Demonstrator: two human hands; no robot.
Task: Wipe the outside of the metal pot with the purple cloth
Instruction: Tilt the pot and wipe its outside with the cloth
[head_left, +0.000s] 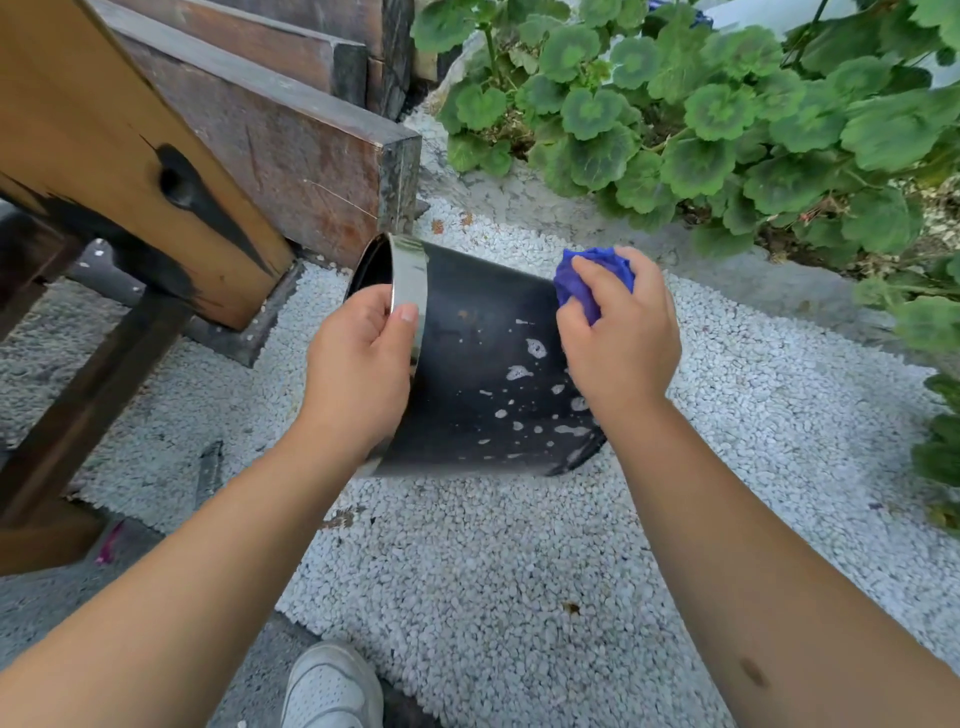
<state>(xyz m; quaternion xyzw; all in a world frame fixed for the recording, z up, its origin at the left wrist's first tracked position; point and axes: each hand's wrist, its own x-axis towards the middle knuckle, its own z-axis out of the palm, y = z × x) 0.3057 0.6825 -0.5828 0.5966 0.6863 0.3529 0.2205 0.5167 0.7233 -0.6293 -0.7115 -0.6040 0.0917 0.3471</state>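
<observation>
A dark metal pot (478, 358) with a shiny rim band is held on its side above the gravel, its mouth facing left. Pale spots speckle its lower right wall. My left hand (358, 374) grips the rim, thumb on the shiny band and fingers inside the mouth. My right hand (618, 332) is closed on a crumpled purple cloth (592, 280) and presses it against the pot's bottom end on the right. Most of the cloth is hidden under my fingers.
White gravel (467, 571) covers the ground below. Wooden beams and a bench (156, 171) stand close on the left, almost touching the pot's mouth. Green leafy plants (701, 119) fill the upper right. A white shoe (332, 686) is at the bottom.
</observation>
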